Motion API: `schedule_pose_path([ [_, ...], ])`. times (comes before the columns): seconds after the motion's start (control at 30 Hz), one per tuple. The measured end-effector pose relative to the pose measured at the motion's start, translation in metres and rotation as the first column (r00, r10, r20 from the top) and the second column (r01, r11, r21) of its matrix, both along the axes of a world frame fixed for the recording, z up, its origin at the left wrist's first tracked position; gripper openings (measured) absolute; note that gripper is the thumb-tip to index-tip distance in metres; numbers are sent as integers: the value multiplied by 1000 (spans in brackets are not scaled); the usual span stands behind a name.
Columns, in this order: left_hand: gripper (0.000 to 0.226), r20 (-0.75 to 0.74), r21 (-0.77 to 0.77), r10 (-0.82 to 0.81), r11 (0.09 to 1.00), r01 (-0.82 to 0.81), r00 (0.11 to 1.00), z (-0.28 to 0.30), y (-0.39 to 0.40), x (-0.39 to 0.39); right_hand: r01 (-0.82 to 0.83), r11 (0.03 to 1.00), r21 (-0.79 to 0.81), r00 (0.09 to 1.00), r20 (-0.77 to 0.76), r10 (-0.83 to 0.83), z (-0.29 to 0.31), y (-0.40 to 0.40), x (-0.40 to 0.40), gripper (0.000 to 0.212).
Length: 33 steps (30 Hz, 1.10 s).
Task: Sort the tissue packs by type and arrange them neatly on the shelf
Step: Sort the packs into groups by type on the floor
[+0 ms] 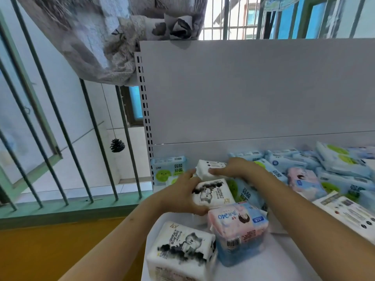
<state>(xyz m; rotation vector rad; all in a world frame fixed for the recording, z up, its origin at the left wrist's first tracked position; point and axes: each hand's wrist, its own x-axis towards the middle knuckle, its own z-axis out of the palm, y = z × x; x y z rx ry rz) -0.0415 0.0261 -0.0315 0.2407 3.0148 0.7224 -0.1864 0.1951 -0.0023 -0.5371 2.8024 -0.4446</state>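
Green window bars (60, 126) stand left of the shelf (284, 260), with a pine cone (117, 145) hanging on a string between them. Patterned cloth (97, 41) drapes over the top-left corner of the white back panel (253, 88).

At the shelf's left edge, against the back panel, a blue-green pack (169, 166) stands upright. At the near-left corner lies a white cat-print pack (180, 250), and just right of it, touching, a pink-and-blue pack (237, 230).

Left hand (178, 193): arm reaches in from the lower left, fingers curled round the left side of a second cat-print pack (212, 192), grip clamped on it. This pack sits mid-shelf, behind the pink-and-blue one, tilted.

Right hand (235, 168): arm comes in from the lower right, crossing over the packs, fingers closed on a small white pack (209, 168) held just behind the second cat-print pack, near the back panel.

Right half of the shelf: an unsorted heap of blue packs (334, 165) fills the far-right corner, a pink pack (302, 179) among them. A flat white box (349, 211) lies at the right edge.
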Motion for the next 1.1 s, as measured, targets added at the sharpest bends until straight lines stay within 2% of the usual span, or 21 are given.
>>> schedule_pose_path([
  [0.1,62,60,177,-37,984,26,998,5,6,0,-24,1000,-5,999,-24,24,-1,1,-1,83],
  [0.17,60,33,175,-35,984,29,999,6,7,-1,-19,995,-97,998,-59,13,1,2,0,77],
  [0.23,64,-31,128,-42,991,46,999,6,5,-2,-13,966,-256,993,-113,-16,9,4,4,69],
  [0.3,65,-71,128,-42,990,51,997,7,4,-1,-27,898,-440,987,-152,-45,20,3,4,58],
  [0.37,67,-94,167,-49,984,64,994,7,4,0,-40,803,-595,994,-107,-30,31,0,5,51],
  [0.5,68,-163,204,-2,978,35,987,13,0,1,-52,717,-695,994,-104,-29,39,-2,13,49],
  [0.53,70,-178,238,5,970,38,984,18,-3,2,-31,672,-740,994,-95,-59,40,-1,13,54],
  [0.6,76,-230,271,-10,960,74,973,32,-8,3,53,515,-856,994,-2,-106,44,5,14,69],
  [0.67,77,-309,238,-12,967,89,951,49,-13,3,153,336,-929,985,117,-126,47,14,12,85],
  [0.73,74,-360,227,0,970,87,933,63,-18,2,198,194,-961,969,163,-184,51,28,12,96],
  [0.77,72,-373,241,7,966,89,928,69,-20,2,197,135,-971,962,166,-215,53,36,15,94],
  [0.83,68,-395,256,12,962,98,918,81,-21,-2,169,47,-984,957,153,-248,54,56,22,73],
  [0.9,67,-395,260,-1,959,113,919,96,-13,-9,130,1,-991,956,126,-264,54,82,30,55],
  [0.93,67,-400,258,-9,958,122,916,105,-6,-16,112,-2,-994,956,108,-271,54,97,35,53],
  [1.03,63,-428,259,-81,943,207,900,133,34,-34,66,25,-997,944,55,-326,57,147,55,67],
  [1.1,64,-442,251,-155,924,288,884,144,71,-43,63,16,-998,924,52,-379,57,184,69,62],
])
